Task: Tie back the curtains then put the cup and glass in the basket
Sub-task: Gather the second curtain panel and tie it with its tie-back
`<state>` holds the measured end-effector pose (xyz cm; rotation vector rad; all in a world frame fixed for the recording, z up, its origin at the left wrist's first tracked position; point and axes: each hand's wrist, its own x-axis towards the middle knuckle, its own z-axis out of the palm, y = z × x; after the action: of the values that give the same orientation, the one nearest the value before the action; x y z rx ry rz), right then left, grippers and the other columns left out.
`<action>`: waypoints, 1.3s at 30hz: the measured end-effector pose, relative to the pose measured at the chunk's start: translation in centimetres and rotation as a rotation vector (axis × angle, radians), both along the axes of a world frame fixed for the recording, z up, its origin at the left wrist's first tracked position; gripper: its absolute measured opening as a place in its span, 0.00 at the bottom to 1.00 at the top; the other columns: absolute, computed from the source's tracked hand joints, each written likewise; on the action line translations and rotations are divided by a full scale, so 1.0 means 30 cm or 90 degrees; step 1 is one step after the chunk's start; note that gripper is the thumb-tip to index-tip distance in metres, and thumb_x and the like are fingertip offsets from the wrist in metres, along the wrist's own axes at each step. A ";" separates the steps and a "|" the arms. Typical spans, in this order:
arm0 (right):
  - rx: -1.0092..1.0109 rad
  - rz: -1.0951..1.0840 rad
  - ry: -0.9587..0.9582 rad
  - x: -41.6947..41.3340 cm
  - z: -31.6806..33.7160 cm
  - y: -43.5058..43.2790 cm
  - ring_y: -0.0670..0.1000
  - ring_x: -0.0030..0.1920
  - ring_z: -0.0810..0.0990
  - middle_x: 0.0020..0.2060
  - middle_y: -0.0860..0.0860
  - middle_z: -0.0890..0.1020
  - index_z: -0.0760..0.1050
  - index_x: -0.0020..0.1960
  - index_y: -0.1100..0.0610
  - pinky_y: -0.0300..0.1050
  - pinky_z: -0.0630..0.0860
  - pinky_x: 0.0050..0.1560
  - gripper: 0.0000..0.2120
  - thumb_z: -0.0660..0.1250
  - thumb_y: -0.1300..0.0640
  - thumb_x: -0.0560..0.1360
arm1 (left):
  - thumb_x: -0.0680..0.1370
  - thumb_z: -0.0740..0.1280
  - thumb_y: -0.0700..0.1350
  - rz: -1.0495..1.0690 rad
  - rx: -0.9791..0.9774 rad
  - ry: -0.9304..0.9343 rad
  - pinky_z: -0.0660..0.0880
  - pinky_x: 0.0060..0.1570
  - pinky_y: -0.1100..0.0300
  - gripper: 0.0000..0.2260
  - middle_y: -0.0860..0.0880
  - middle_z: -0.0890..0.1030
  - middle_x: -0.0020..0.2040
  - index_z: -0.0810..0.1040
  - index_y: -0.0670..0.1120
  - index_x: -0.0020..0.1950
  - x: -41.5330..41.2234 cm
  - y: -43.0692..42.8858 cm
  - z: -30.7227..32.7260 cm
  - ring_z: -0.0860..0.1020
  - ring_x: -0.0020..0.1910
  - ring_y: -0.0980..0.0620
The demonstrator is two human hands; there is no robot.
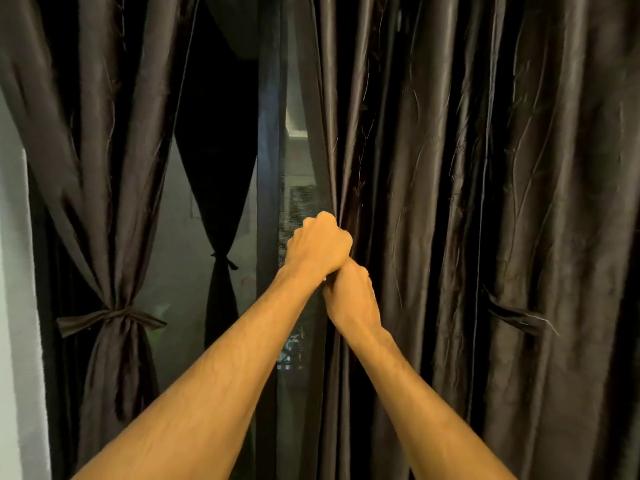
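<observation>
the right curtain (450,168) hangs loose at full length, its inner edge caught by both hands. the left hand (317,245) is a fist clamped on that edge. the right hand (349,299) sits just under it, touching it, fingers curled into the same fold — fingertips hidden behind the cloth. further out on the right curtain, a loose tie strip (512,315) juts from its folds. beyond the curtain's inner edge stands a dark frame (268,168), then the left curtain (104,168) — cinched by its knotted tie (110,318).
</observation>
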<state>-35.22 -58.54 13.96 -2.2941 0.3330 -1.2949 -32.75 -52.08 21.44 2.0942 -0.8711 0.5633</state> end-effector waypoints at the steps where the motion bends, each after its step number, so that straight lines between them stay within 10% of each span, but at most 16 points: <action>1: -0.013 -0.001 0.003 -0.009 0.002 0.004 0.48 0.34 0.73 0.35 0.48 0.76 0.73 0.59 0.63 0.41 0.64 0.32 0.12 0.60 0.65 0.76 | 0.78 0.57 0.44 -0.002 -0.002 -0.008 0.68 0.42 0.52 0.07 0.42 0.76 0.49 0.70 0.42 0.44 0.002 -0.002 -0.002 0.74 0.45 0.42; 7: -0.105 -0.045 0.052 -0.042 0.021 0.012 0.57 0.45 0.80 0.53 0.56 0.81 0.71 0.65 0.63 0.42 0.62 0.37 0.17 0.59 0.66 0.77 | 0.81 0.59 0.50 0.060 0.034 -0.116 0.66 0.45 0.52 0.13 0.40 0.78 0.56 0.75 0.41 0.54 0.008 -0.012 -0.008 0.76 0.55 0.38; 14: -0.197 0.004 0.137 -0.097 0.032 -0.039 0.59 0.46 0.80 0.48 0.54 0.81 0.71 0.59 0.58 0.48 0.70 0.39 0.11 0.59 0.64 0.78 | 0.80 0.58 0.39 0.091 0.050 -0.101 0.65 0.45 0.52 0.06 0.39 0.76 0.57 0.73 0.40 0.54 -0.002 -0.028 -0.013 0.75 0.55 0.38; 19: -0.187 -0.151 -0.246 -0.168 0.033 -0.141 0.50 0.46 0.72 0.45 0.49 0.75 0.72 0.50 0.56 0.46 0.72 0.45 0.05 0.66 0.55 0.77 | 0.80 0.58 0.41 0.081 0.027 -0.070 0.65 0.44 0.51 0.03 0.40 0.76 0.55 0.70 0.43 0.48 -0.012 -0.054 -0.019 0.75 0.54 0.39; 23: 0.007 -0.304 -0.325 -0.207 0.033 -0.222 0.53 0.56 0.71 0.57 0.54 0.72 0.68 0.63 0.59 0.47 0.71 0.56 0.22 0.70 0.53 0.73 | 0.80 0.57 0.39 0.087 0.009 -0.075 0.66 0.43 0.51 0.05 0.41 0.76 0.51 0.68 0.43 0.45 -0.026 -0.086 -0.030 0.75 0.49 0.41; 27: 0.134 -0.212 -0.222 -0.212 0.028 -0.254 0.55 0.63 0.76 0.64 0.55 0.76 0.63 0.73 0.57 0.52 0.73 0.63 0.22 0.60 0.54 0.81 | 0.80 0.57 0.39 0.098 -0.008 -0.074 0.67 0.44 0.51 0.05 0.42 0.76 0.50 0.68 0.44 0.44 -0.033 -0.113 -0.040 0.75 0.48 0.42; 31: 0.064 -0.175 -0.158 -0.198 0.023 -0.233 0.54 0.45 0.83 0.45 0.55 0.83 0.64 0.74 0.56 0.50 0.79 0.48 0.20 0.54 0.59 0.83 | 0.82 0.57 0.41 0.094 -0.023 -0.068 0.66 0.43 0.52 0.07 0.42 0.77 0.50 0.69 0.45 0.45 -0.053 -0.136 -0.044 0.74 0.46 0.44; 35: 0.024 -0.063 -0.090 -0.178 0.019 -0.195 0.53 0.44 0.82 0.48 0.54 0.83 0.61 0.76 0.54 0.41 0.68 0.37 0.24 0.56 0.63 0.80 | 0.82 0.56 0.44 0.078 -0.016 -0.055 0.66 0.45 0.51 0.08 0.40 0.76 0.55 0.71 0.43 0.50 -0.106 -0.158 -0.035 0.75 0.53 0.39; 39: 0.041 0.074 -0.077 -0.126 0.011 -0.154 0.47 0.44 0.80 0.49 0.52 0.83 0.66 0.69 0.54 0.52 0.77 0.42 0.22 0.54 0.48 0.78 | 0.82 0.57 0.45 0.052 0.001 -0.040 0.68 0.46 0.50 0.09 0.38 0.76 0.56 0.72 0.40 0.52 -0.145 -0.174 -0.010 0.75 0.55 0.36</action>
<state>-39.01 -63.17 14.30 -2.1365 0.1945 -1.3377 -37.08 -57.30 21.15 2.1313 -0.8243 0.6758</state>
